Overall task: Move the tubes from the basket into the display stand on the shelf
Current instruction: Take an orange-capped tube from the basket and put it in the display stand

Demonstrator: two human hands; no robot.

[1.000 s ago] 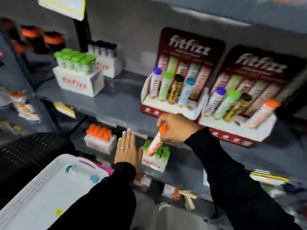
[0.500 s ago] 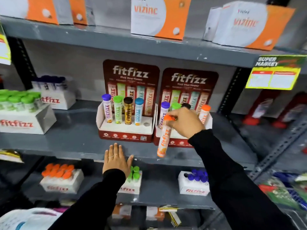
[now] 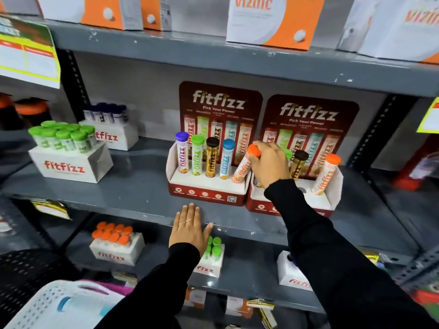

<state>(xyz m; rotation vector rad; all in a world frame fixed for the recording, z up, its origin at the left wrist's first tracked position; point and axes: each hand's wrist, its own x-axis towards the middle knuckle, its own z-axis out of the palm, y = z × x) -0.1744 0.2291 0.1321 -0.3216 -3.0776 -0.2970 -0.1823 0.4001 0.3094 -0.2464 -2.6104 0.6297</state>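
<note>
My right hand [image 3: 270, 163] grips the orange cap of an orange-and-white tube [image 3: 241, 169], which leans with its lower end at the rightmost slot of the left display stand [image 3: 206, 186]. That stand holds purple, green, brown and blue capped tubes upright. The right display stand [image 3: 318, 203] holds an orange-capped tube [image 3: 326, 174] and a brown-capped one, partly hidden by my hand. My left hand [image 3: 190, 227] rests flat, fingers spread, on the front edge of the grey shelf [image 3: 133, 186]. The white basket [image 3: 54, 305] shows at the bottom left, with a blue-capped tube inside.
White boxes of green-capped tubes [image 3: 69, 150] and dark-capped tubes [image 3: 109, 124] stand on the shelf's left. The lower shelf carries boxes of orange-capped [image 3: 116, 243] and green-capped tubes [image 3: 211, 260]. Orange-and-white boxes line the upper shelf [image 3: 273, 20].
My right hand has lifted the orange tube from below shelf level up to the left stand's last slot. My left hand has stayed on the shelf edge.
</note>
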